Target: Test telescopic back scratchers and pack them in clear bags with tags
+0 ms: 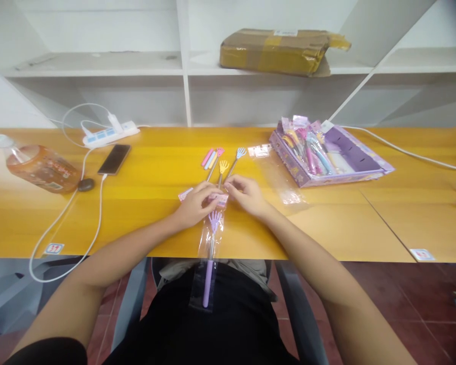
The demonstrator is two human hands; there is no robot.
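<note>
A purple back scratcher (208, 281) with a metal shaft lies in a clear plastic bag (201, 248) that hangs over the table's front edge toward my lap. My left hand (195, 205) pinches the bag's printed top near its header card (221, 199). Close by on the right, my right hand (247, 195) has its thumb and fingertips together at the bag's top corner; what lies between them is too small to make out. Just beyond my hands are a pink back scratcher (219, 152), a yellow one (224, 166) and a blue one (241, 152), their lower ends partly hidden.
Short coloured rods (207, 157) lie beyond the hands. At right, a purple display box (349, 177) holds several bagged back scratchers, beside a clear wrapper (285, 177). Leftward are a phone (114, 159), power strip (110, 134) and drink bottle (45, 170). A taped carton (269, 50) sits on the shelf.
</note>
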